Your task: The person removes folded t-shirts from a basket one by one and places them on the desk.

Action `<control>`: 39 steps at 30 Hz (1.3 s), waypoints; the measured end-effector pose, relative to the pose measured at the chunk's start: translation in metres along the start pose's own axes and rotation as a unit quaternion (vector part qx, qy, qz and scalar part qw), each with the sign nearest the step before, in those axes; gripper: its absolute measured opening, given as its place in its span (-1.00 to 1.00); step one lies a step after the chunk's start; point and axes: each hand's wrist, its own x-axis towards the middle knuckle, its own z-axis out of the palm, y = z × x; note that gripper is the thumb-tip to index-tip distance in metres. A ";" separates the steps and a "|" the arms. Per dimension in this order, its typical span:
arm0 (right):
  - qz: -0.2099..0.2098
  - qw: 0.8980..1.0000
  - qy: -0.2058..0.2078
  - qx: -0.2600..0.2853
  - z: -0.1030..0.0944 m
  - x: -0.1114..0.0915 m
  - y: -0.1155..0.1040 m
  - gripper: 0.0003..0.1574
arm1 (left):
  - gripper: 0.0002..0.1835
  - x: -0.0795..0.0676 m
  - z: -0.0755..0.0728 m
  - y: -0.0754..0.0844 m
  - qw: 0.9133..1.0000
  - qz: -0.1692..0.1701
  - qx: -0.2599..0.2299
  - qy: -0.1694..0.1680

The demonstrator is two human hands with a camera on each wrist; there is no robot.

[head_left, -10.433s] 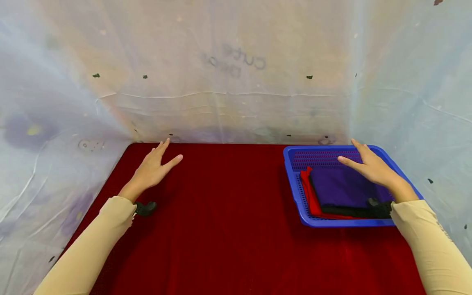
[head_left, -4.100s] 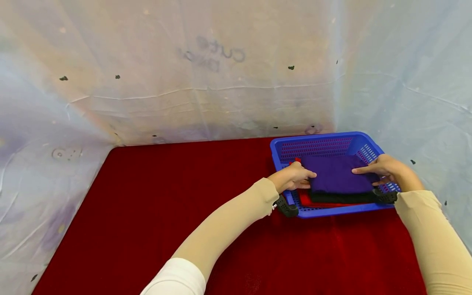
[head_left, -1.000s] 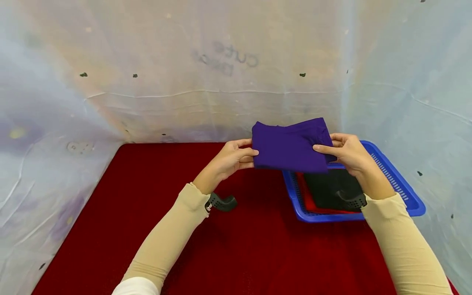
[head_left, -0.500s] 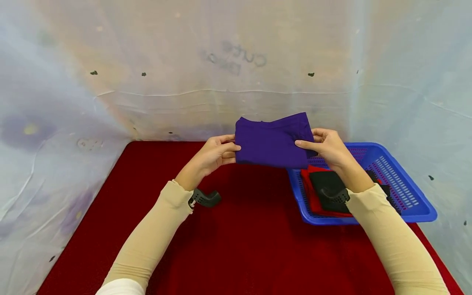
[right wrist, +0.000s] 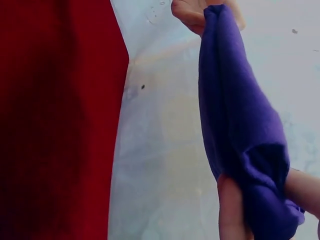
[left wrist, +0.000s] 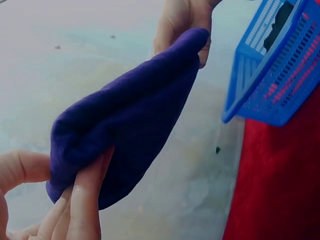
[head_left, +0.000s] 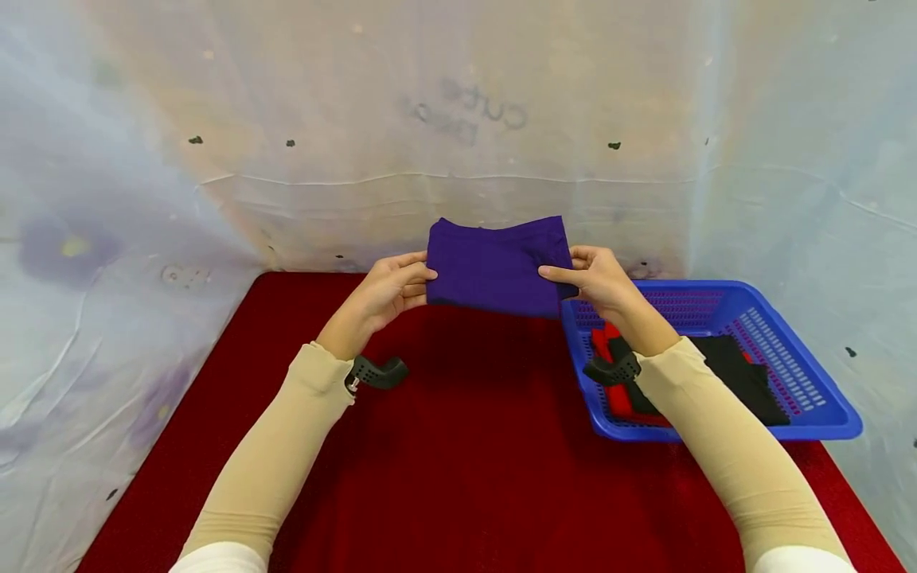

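A folded purple cloth [head_left: 494,267] is held up above the red table between both hands. My left hand [head_left: 383,290] pinches its left edge, thumb on the near face and fingers behind. At the opposite edge my right hand [head_left: 598,278] grips it the same way, thumb pressed on the front. Seen edge-on in the left wrist view, the purple cloth [left wrist: 125,120] shows several soft layers. The right wrist view has the cloth [right wrist: 245,125] bunched a little near the right fingers.
A blue plastic basket [head_left: 788,358] stands at the right of the red-covered table [head_left: 458,461]. Inside lie a folded black cloth [head_left: 745,378] and a red cloth [head_left: 618,398], partly behind my right forearm. Pale plastic sheeting [head_left: 458,103] walls the back and sides.
Earlier the purple cloth lay on top of the pile in the basket; both hands lifted it out. Over the last second it has moved left, away from the basket.
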 end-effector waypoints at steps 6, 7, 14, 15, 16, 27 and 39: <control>0.008 0.999 -0.010 0.031 0.012 0.015 0.005 -0.64 | -0.38 0.003 -0.011 0.000 1.000 -0.002 0.003 0.028; 0.009 0.999 -0.009 0.031 0.013 0.018 0.006 -0.64 | -0.37 0.004 -0.013 0.000 0.999 -0.003 0.004 0.032; 0.004 0.999 -0.014 0.041 0.027 0.033 0.013 -0.74 | -0.34 0.006 -0.026 -0.004 0.998 -0.006 0.004 0.060; 0.004 0.999 -0.014 0.044 0.029 0.035 0.014 -0.74 | -0.33 0.007 -0.028 -0.006 0.998 -0.006 0.002 0.065; 0.003 0.999 -0.015 0.048 0.030 0.036 0.015 -0.73 | -0.33 0.007 -0.030 -0.007 0.998 -0.007 -0.001 0.068; 0.024 1.000 0.000 0.013 0.049 0.054 0.023 -0.59 | -0.34 0.013 -0.045 -0.015 0.994 -0.007 0.001 0.111; 0.027 0.999 0.022 -0.013 0.065 0.071 0.036 -0.77 | -0.39 0.023 -0.061 -0.028 0.989 -0.015 0.001 0.145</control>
